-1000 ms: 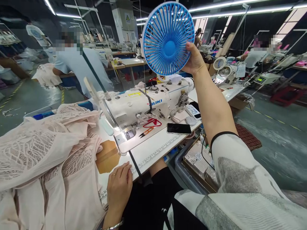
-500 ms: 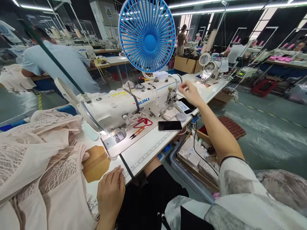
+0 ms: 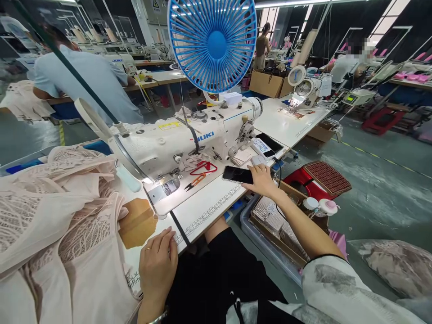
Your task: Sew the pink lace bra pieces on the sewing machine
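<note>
My left hand (image 3: 158,261) rests on the front edge of the sewing table, fingers loosely extended, holding nothing. My right hand (image 3: 262,181) is closed around the right end of a black smartphone (image 3: 235,174), thumb along its near edge. The phone lies on the tabletop. Just behind these fingers is a pale computer mouse (image 3: 258,159), partly covered. A white sewing machine (image 3: 168,144) stands behind. Orange thread snips (image 3: 196,181) and a red triangular piece (image 3: 205,168) lie on its bed. Pale pink lace garments (image 3: 77,216) are heaped left of my left hand.
A blue fan (image 3: 216,45) stands above the machine. Brown paper or card (image 3: 137,224) lies on the table. Beneath the right side is a grey plastic bin (image 3: 248,220) with boxed goods. A red stool (image 3: 317,177) and lidded cups (image 3: 327,207) are beyond my forearm. Co-workers sit farther back.
My right hand has come down from beside the machine's handwheel to the phone and closed on its right end. The view has shifted slightly. My left hand stays on the table edge.
</note>
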`<action>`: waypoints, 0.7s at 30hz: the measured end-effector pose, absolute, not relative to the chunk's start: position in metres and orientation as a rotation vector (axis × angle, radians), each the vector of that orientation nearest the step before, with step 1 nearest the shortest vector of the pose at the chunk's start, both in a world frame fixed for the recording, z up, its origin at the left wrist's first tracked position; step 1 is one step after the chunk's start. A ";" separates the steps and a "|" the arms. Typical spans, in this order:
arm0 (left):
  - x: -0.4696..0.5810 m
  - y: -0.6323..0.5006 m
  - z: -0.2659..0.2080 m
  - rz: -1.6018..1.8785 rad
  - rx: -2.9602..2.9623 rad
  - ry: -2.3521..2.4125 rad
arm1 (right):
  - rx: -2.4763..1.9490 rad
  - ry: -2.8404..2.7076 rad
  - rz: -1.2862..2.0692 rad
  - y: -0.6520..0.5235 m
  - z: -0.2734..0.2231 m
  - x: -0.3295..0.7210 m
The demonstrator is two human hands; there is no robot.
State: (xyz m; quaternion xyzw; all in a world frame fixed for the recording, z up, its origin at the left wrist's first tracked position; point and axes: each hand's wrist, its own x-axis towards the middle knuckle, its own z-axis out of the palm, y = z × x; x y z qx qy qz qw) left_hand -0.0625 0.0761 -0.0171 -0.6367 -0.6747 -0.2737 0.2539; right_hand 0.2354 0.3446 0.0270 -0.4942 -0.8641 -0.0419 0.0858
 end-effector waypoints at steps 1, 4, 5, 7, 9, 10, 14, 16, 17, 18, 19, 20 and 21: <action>-0.062 0.076 -0.017 -0.742 -1.727 -1.838 | -1.479 -2.562 -0.136 0.341 0.027 0.232; -0.060 0.077 -0.016 -0.749 -1.716 -1.838 | -1.545 -2.497 -0.168 0.327 0.025 0.221; -0.059 0.077 -0.016 -0.754 -1.711 -1.837 | -1.581 -2.472 -0.173 0.323 0.025 0.217; -0.059 0.077 -0.015 -0.755 -1.706 -1.836 | -1.639 -2.415 -0.189 0.316 0.025 0.208; -0.058 0.077 -0.015 -0.746 -1.712 -1.843 | -1.604 -2.369 -0.210 0.313 0.028 0.196; -0.058 0.077 -0.015 -0.743 -1.715 -1.847 | -1.542 -2.372 -0.202 0.313 0.031 0.188; -0.059 0.077 -0.017 -0.759 -1.716 -1.864 | -1.161 -2.563 0.002 0.324 0.044 0.145; -0.059 0.076 -0.017 -0.794 -1.719 -1.885 | -1.026 -2.619 0.102 0.332 0.048 0.121; -0.058 0.076 -0.016 -0.818 -1.719 -1.900 | -0.981 -2.620 0.136 0.333 0.048 0.109; -0.057 0.076 -0.015 -0.843 -1.716 -1.920 | -0.936 -2.619 0.167 0.333 0.047 0.096; -0.056 0.076 -0.014 -0.865 -1.709 -1.941 | -0.868 -2.633 0.203 0.329 0.044 0.084; -0.055 0.076 -0.013 -0.879 -1.702 -1.962 | -0.775 -2.667 0.244 0.323 0.041 0.072; -0.054 0.077 -0.012 -0.887 -1.695 -1.979 | -0.658 -2.714 0.285 0.314 0.037 0.060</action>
